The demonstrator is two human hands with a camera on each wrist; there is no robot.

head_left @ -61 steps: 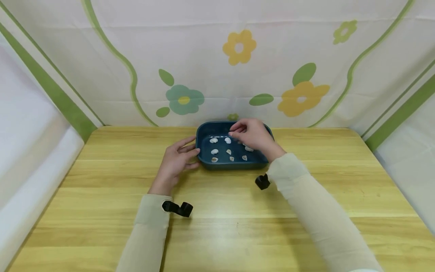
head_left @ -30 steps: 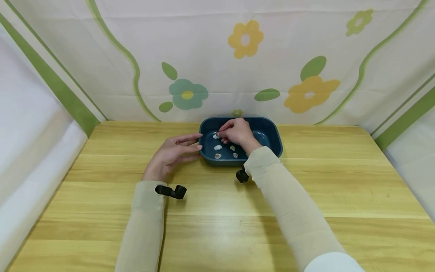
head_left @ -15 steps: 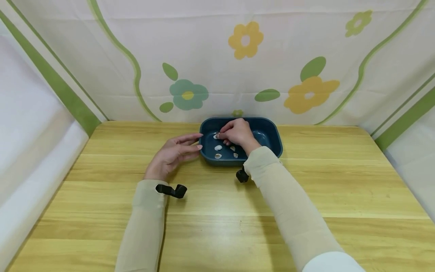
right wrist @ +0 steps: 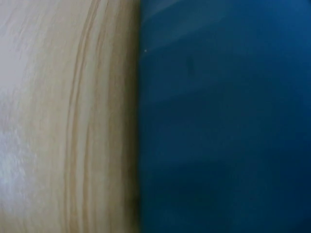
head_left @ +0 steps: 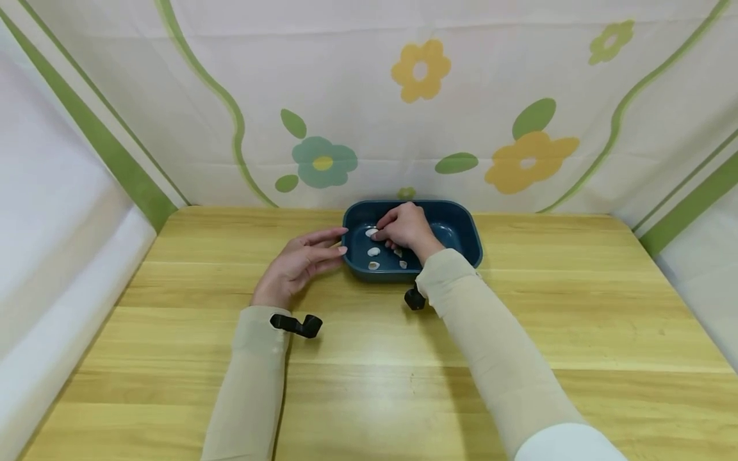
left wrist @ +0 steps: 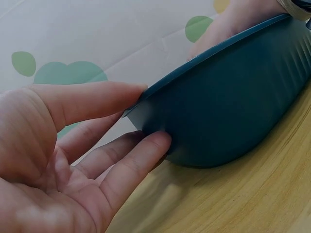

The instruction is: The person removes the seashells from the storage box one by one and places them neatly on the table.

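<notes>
A dark blue rectangular tray [head_left: 461, 221] stands at the back of the table. Small white seashells lie in it, such as one shell [head_left: 373, 251] at the left and a brownish shell [head_left: 374, 265] below it. My right hand [head_left: 405, 227] reaches inside, thumb and fingertips pinching a white shell [head_left: 371, 233] near the back left corner; the hand hides part of the tray floor. My left hand [head_left: 296, 262] is at the tray's left end. In the left wrist view its thumb [left wrist: 97, 99] touches the rim, and extended fingers rest against the outer wall [left wrist: 218, 111].
The wooden table [head_left: 369, 384] spreads in front of the tray. Behind it hangs a white cloth [head_left: 357, 77] printed with flowers, close to the tray's back edge. Black camera mounts [head_left: 296, 324] stick out from both wrists. The right wrist view shows only blue tray wall and wood.
My right hand has moved left from the tray's right side to the back left shell. Since one second ago it has stayed nearly still there. My left hand stays at the tray's left end.
</notes>
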